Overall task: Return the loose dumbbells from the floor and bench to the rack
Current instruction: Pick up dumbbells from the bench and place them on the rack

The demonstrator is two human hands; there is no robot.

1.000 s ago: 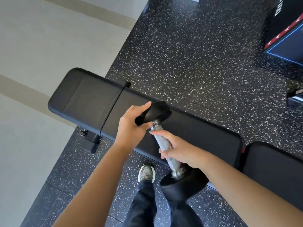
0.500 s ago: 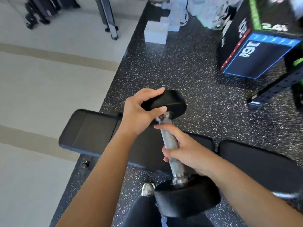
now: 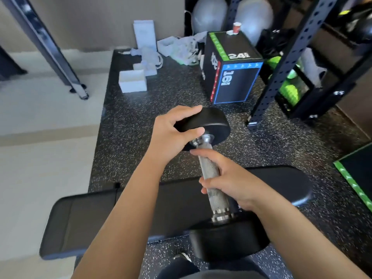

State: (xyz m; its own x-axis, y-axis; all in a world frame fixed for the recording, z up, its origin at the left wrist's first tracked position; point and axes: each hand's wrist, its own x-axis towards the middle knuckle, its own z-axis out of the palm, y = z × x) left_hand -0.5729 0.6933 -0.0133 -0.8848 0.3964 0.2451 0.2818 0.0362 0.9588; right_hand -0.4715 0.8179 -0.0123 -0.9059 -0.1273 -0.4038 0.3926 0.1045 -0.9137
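Note:
I hold one black dumbbell [image 3: 213, 178] with a knurled steel handle in the air above the black padded bench [image 3: 84, 218]. The dumbbell points away from me, its far head higher than its near head. My left hand [image 3: 171, 135] clamps the far head from the left side. My right hand [image 3: 231, 182] wraps the steel handle from the right. The near head hangs over the bench's front edge, above my legs. No dumbbell rack is recognisable in this view.
A black plyo box [image 3: 233, 77] marked 24 and 16 stands ahead on the speckled rubber floor [image 3: 141, 117]. A black perforated rig upright [image 3: 281, 61] rises at the right. White boxes [image 3: 132, 81] and clutter lie at the mat's far edge. A slanted metal leg [image 3: 50, 49] stands at the left.
The dumbbell has risen off the bench in both hands. My view has tilted up, so the box, rig and far wall now show and the bench sits lower in frame.

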